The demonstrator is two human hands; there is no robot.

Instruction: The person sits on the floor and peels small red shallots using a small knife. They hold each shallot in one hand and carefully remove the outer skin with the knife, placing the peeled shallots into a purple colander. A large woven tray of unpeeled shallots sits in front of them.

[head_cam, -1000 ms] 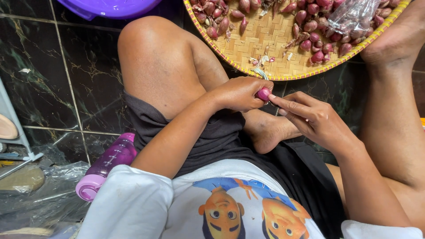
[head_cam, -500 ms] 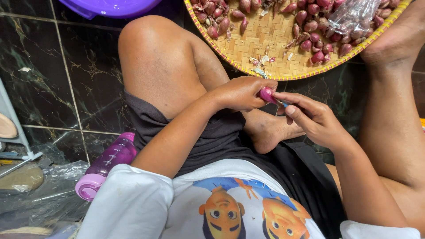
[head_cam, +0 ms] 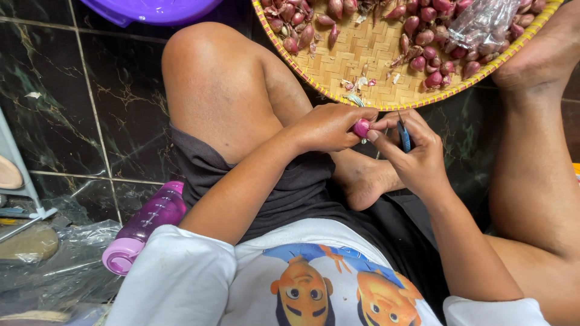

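Observation:
I sit cross-legged on a dark tiled floor. My left hand [head_cam: 329,128] pinches a small pink-red shallot [head_cam: 361,128] at its fingertips. My right hand [head_cam: 417,154] grips a small blue-handled knife [head_cam: 404,134], its thumb pressed against the shallot. Both hands meet just below the rim of a round woven bamboo tray [head_cam: 362,45], which holds several unpeeled shallots [head_cam: 423,27] and bits of loose skin.
A clear plastic bag [head_cam: 483,24] lies on the tray's right side. A purple basin [head_cam: 151,9] sits at the top left. A pink-purple bottle [head_cam: 145,226] lies by my left thigh. Crumpled plastic sheet [head_cam: 60,265] covers the floor at lower left.
My right hand has closed in on the shallot and its thumb now presses against it. The left hand has stayed nearly still.

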